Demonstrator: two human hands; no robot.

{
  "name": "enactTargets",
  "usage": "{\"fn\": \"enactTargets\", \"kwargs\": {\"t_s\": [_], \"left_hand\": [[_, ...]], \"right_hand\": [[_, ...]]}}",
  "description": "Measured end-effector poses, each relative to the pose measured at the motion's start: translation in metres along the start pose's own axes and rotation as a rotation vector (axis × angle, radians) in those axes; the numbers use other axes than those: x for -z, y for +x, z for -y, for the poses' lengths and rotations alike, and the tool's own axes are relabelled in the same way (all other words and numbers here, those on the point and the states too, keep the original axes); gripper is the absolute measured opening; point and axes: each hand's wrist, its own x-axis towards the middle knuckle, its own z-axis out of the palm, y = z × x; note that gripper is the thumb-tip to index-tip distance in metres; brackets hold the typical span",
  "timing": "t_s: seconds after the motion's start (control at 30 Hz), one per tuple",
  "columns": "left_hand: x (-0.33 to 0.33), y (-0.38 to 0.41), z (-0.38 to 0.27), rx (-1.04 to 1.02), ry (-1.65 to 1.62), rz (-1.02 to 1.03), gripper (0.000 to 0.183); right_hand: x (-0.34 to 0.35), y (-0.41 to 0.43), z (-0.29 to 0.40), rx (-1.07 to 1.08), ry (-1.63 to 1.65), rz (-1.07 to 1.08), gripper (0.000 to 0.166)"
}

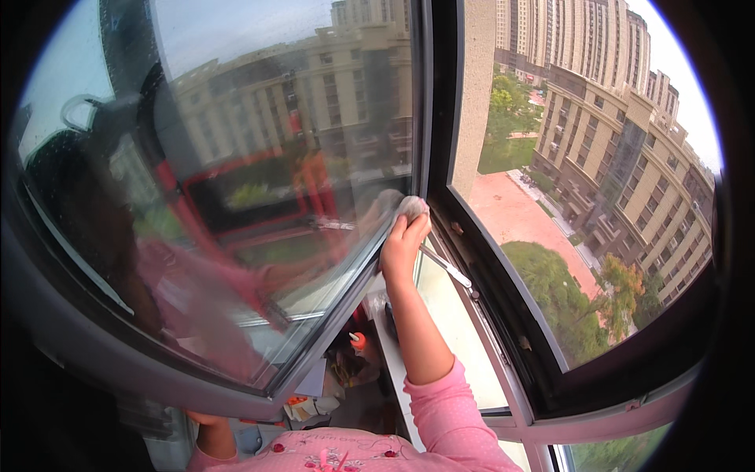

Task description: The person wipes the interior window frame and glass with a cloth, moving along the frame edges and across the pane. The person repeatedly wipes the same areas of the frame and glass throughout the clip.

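Observation:
A swung-open window sash [330, 360] with a grey frame and a large glass pane [253, 194] fills the left and middle. My right hand [407, 239] grips a greyish-white cloth [413, 206] and presses it at the lower corner of the sash, by the glass edge. The pane reflects the cloth and my pink sleeve. Low at the left, my left hand [203, 418] is at the underside of the sash frame; its fingers are mostly hidden behind the frame, so its hold cannot be made out.
A metal stay arm [448, 268] joins the sash to the dark window frame [501, 301] at the right. Beyond are tall buildings, trees and a reddish paved yard far below. Under the sash stand a white ledge [401, 377], an orange-capped bottle [357, 341] and bags [312, 406].

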Motion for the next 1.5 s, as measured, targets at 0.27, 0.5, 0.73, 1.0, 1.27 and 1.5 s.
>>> {"fn": "enactTargets", "kwargs": {"t_s": [0.27,0.5,0.73,1.0,1.27,1.5], "left_hand": [[-0.005,0.007,-0.004,0.001,-0.006,0.006,0.049],[-0.013,0.009,-0.006,0.013,-0.004,0.018,0.047],[-0.021,0.012,-0.007,0.02,-0.006,0.026,0.045],[-0.031,0.02,-0.007,0.034,-0.01,0.05,0.043],[-0.035,0.023,-0.01,0.02,-0.001,0.051,0.04],[-0.026,0.022,-0.013,0.015,-0.012,0.038,0.038]], "right_hand": [[0.001,0.057,-0.006,-0.021,-0.026,-0.06,0.037],[0.07,0.054,0.014,0.225,-0.843,0.314,0.021],[0.042,0.078,-0.002,0.353,-0.784,0.153,0.024],[0.042,0.063,0.014,0.498,-0.461,0.03,0.035],[0.012,0.104,0.043,0.692,-0.316,-0.198,0.025],[0.044,0.07,0.003,0.443,-0.624,0.225,0.019]]}}
